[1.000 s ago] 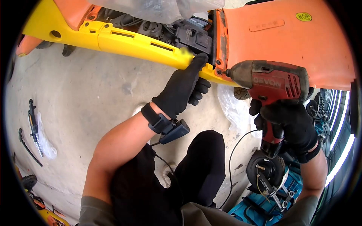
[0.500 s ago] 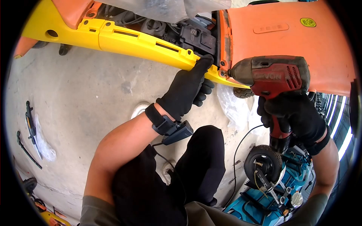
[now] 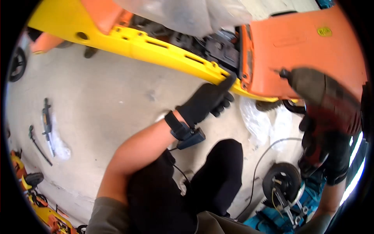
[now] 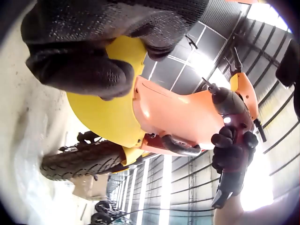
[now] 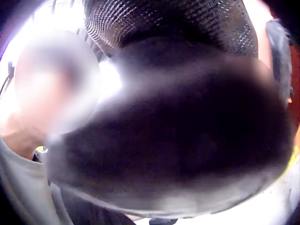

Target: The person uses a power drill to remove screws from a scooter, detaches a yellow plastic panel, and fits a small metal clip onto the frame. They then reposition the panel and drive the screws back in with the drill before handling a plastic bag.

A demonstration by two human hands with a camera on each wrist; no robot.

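Two black-gloved hands work at a scooter body lying over a concrete floor (image 3: 101,97).

In the head view, the left hand (image 3: 206,102) sits at the lower edge of the long yellow panel (image 3: 156,48). Its forefinger stretches up along the panel and the other fingers are curled beneath. Low at the right, the right hand (image 3: 327,150) has its fingers wrapped tight round the grip of one red impact driver (image 3: 325,97), dusty, scuffed and blurred. The driver's nose points at the orange panel (image 3: 307,43) that meets the yellow one; whether it touches cannot be told. One clear plastic sheet (image 3: 183,13) lies across the top. A blue tool case (image 3: 269,220) at the bottom right holds metal pieces too small to name, and one small wheel (image 3: 282,181) stands just beside it. Two dark hand tools (image 3: 46,124) lie on the floor well to the left.

In the left wrist view, the left hand's fingers (image 4: 89,70) and thumb clamp the yellow panel (image 4: 108,117) at its rim. Beyond it, the right hand (image 4: 232,154) holds the impact driver (image 4: 234,105) at the far end of the orange panel (image 4: 178,112). One tyre (image 4: 79,161) lies below.

The right wrist view is nearly all blur. The right hand (image 5: 178,28) shows only as glove knit above a dark mass, so the fingers' lie cannot be told here.
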